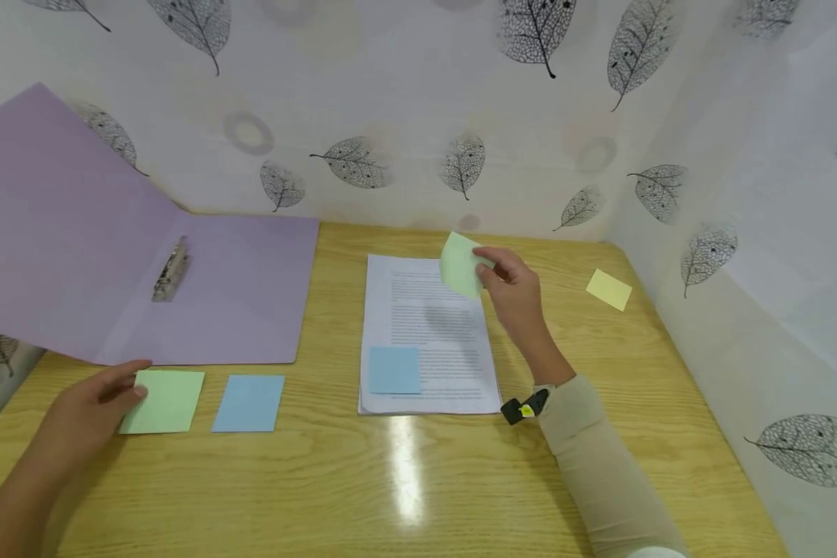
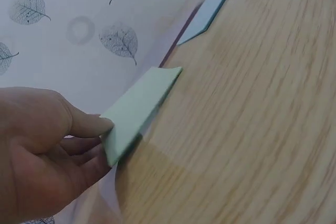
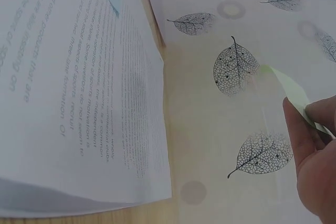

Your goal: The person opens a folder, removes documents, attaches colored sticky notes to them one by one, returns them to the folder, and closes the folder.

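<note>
A pale green sticky note (image 1: pixel 459 267) is pinched between thumb and fingers of my right hand (image 1: pixel 516 291), held above the upper right of a stack of printed sheets (image 1: pixel 432 333). The same note (image 3: pixel 290 92) looks bent in the right wrist view. My left hand (image 1: pixel 87 415) grips the left edge of a green sticky note pad (image 1: pixel 167 401). In the left wrist view, that pad (image 2: pixel 139 106) is tilted, its thumb-side edge between thumb and fingers. A blue note (image 1: pixel 394 370) lies on the lower left of the top sheet.
A blue sticky note pad (image 1: pixel 248 403) lies right of the green pad. Behind them an open purple folder (image 1: pixel 244 294) with a metal clip (image 1: pixel 172 271) leans its cover against the leaf-patterned backdrop. A yellow pad (image 1: pixel 609 290) lies at the table's far right.
</note>
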Available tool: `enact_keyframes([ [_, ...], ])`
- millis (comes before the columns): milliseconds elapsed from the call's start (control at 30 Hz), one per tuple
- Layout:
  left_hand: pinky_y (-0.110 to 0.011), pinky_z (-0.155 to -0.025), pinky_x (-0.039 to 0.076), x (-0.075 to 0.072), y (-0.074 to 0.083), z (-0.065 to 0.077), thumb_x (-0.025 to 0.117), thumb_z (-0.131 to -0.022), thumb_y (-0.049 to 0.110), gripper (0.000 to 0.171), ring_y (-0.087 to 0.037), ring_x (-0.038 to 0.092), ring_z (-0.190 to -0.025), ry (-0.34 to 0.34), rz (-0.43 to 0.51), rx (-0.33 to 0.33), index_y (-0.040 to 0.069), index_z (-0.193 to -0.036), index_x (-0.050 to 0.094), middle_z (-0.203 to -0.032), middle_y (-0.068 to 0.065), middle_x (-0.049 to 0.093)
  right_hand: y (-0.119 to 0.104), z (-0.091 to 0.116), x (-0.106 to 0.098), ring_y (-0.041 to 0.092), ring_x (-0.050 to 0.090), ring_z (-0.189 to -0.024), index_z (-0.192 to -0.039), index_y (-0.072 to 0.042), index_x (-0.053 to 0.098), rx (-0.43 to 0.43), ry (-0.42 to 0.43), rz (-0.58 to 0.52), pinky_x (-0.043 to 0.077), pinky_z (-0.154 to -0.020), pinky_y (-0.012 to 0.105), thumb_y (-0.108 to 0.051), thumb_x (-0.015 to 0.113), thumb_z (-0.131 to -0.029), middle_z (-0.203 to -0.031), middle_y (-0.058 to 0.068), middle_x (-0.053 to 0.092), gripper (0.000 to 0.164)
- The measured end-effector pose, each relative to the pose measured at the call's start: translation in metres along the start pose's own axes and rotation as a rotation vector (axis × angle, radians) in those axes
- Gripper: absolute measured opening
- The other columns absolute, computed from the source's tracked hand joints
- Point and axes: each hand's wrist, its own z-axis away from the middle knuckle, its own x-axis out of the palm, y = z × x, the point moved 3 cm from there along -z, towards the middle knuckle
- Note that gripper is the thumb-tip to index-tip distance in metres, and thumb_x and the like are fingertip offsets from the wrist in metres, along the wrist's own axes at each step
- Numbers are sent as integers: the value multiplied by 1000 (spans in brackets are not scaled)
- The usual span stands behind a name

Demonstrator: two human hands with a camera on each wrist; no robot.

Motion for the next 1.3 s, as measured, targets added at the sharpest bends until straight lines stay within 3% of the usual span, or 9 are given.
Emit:
enact_keyframes([
  [100, -67, -90, 41, -2, 3, 0, 47, -108, 32, 55, -53, 48, -120, -16, -21, -4, 2, -154, 38, -138, -36, 51, 0, 0, 0, 17, 50, -83, -123, -15, 72, 3, -5, -5, 41, -59, 17, -16, 64, -100, -116, 3, 66, 24],
  [267, -58, -85, 48, -9, 9, 0, 46, -108, 31, 55, -57, 49, -120, -27, -50, -5, 0, -153, 37, -137, -36, 53, -2, 2, 0, 15, 50, -82, -123, -16, 72, 9, 1, -11, 40, -57, 18, -16, 65, -100, -116, 3, 66, 25],
  [333, -41, -81, 53, -11, 14, -3, 48, -108, 32, 54, -31, 64, -114, -7, -37, 16, 2, -152, 41, -131, -27, 63, -3, 2, 0, 15, 50, -82, -124, -16, 72, 8, -2, -13, 41, -57, 17, -16, 65, -100, -117, 3, 66, 25],
  [400, -30, -78, 54, -10, 28, -8, 48, -107, 36, 55, -1, 62, -106, 8, -6, 33, 5, -152, 43, -132, -23, 63, -3, 2, 1, 15, 49, -80, -124, -16, 71, 4, -5, -16, 40, -57, 17, -16, 65, -99, -114, 3, 66, 26],
  [500, -6, -68, 44, -1, 66, -18, 51, -106, 39, 52, 27, 40, -94, 41, 75, 109, 10, -149, 50, -134, -14, 64, -4, 2, 2, 14, 48, -77, -126, -16, 70, 7, -11, -28, 39, -56, 17, -15, 65, -99, -105, 4, 64, 28],
  [667, -5, -82, 46, 32, 159, -45, 55, -104, 37, 48, 6, 57, -111, 6, 271, 287, 15, -147, 53, -138, -13, 61, -6, 3, 4, 12, 47, -73, -130, -12, 68, 14, -16, -88, 39, -56, 16, -11, 66, -98, -99, 9, 60, 32],
  [867, -25, -96, 54, 87, 246, -77, 60, -103, 23, 42, -24, 65, -118, -134, 518, 405, 9, -142, 56, -132, -10, 64, -7, 4, 12, 9, 52, -75, -130, -8, 67, 29, -21, -177, 46, -62, 15, -5, 67, -97, -107, 5, 63, 33],
  [1033, -42, -101, 53, 120, 289, -93, 61, -102, 17, 37, -25, 66, -116, -188, 615, 427, 8, -138, 59, -128, -8, 65, -6, 2, 16, 7, 52, -72, -130, -9, 67, 39, -18, -195, 50, -64, 15, -7, 69, -95, -94, 3, 61, 35],
  [1300, -40, -104, 51, 150, 324, -110, 61, -102, 25, 38, -23, 64, -119, -224, 748, 403, 10, -137, 62, -131, -6, 66, -2, 5, 18, 15, 63, -84, -136, -11, 63, 48, -72, -215, 60, -79, 26, -12, 67, -98, -108, 15, 66, 39],
])
